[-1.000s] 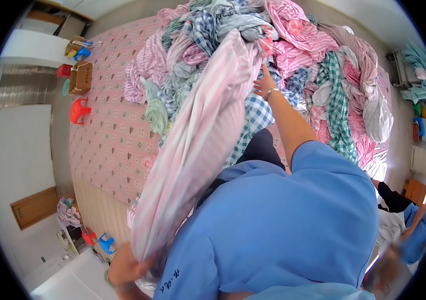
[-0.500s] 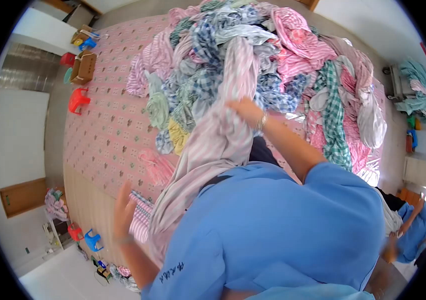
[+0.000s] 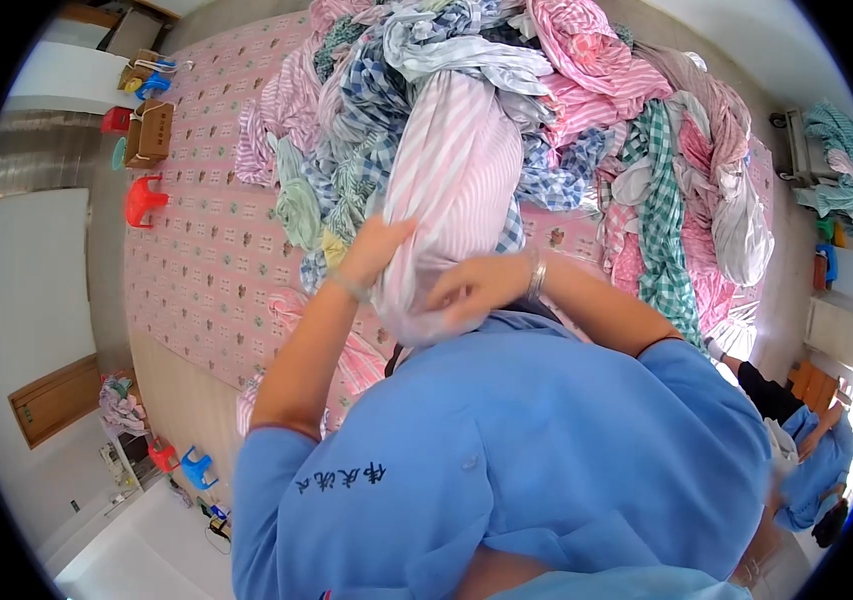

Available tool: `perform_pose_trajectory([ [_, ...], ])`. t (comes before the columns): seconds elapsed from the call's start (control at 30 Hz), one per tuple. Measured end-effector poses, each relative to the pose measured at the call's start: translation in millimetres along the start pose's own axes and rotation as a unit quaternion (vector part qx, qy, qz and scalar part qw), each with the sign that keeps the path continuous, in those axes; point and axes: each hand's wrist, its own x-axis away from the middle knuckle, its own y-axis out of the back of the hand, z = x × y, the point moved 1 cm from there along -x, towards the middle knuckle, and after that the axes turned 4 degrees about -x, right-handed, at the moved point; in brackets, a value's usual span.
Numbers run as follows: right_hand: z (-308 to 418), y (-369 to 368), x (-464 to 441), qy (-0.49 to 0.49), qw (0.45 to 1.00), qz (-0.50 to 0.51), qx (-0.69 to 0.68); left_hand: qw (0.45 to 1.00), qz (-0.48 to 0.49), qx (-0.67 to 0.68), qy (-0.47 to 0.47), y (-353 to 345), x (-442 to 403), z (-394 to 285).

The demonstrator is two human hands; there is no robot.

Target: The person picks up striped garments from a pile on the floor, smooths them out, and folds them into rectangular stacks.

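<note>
A pink-and-white striped sheet (image 3: 461, 165) stretches from the pile down to the front of my blue shirt. My left hand (image 3: 376, 252) is closed on its left edge. Lower down, my right hand (image 3: 476, 290) has its fingers bent around a fold near my waist; the fingertips are slightly blurred. The sheet's far end runs into a large heap of crumpled linen, where a grey-white cloth (image 3: 466, 55) and blue checked cloth (image 3: 371, 85) lie against it.
Green checked cloth (image 3: 661, 225) and pink striped cloth (image 3: 596, 75) lie to the right on the patterned pink floor covering (image 3: 211, 190). A red stool (image 3: 144, 202) and cardboard box (image 3: 149, 135) stand at left. Another person in blue (image 3: 816, 450) is at lower right.
My left hand has come up from the lower left onto the sheet. My right hand has moved down towards my waist. The sheet's trailing part at lower left has been gathered in, and the sheet spreads wider.
</note>
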Motion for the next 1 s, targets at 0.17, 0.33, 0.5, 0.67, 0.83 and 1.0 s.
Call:
perform_pose_trajectory([
  [0.17,-115,95,-1,-0.403,0.818,-0.372,-0.172,0.993,0.052,-0.103,-0.032,11,139,-19],
  [0.33,-171,39,-64,-0.207,0.699,-0.441,-0.524,0.994,-0.052,-0.029,0.087,38,281,-8],
  [0.5,-96,-8,-98,-0.232,0.610,-0.674,-0.347,0.921,-0.302,-0.247,-0.011,37,318,116],
  [0.67,6,-145,-102,-0.109,0.885,-0.449,0.063,0.914,-0.327,-0.173,-0.164,-21,280,150],
  [0.83,56,-290,-82,-0.044,0.979,0.044,0.196,0.981,-0.165,-0.023,-0.095,-57,249,247],
  [1.0,-5,-192,-39,-0.128,0.957,-0.226,0.128,0.966,-0.237,0.098,-0.030,-60,308,182],
])
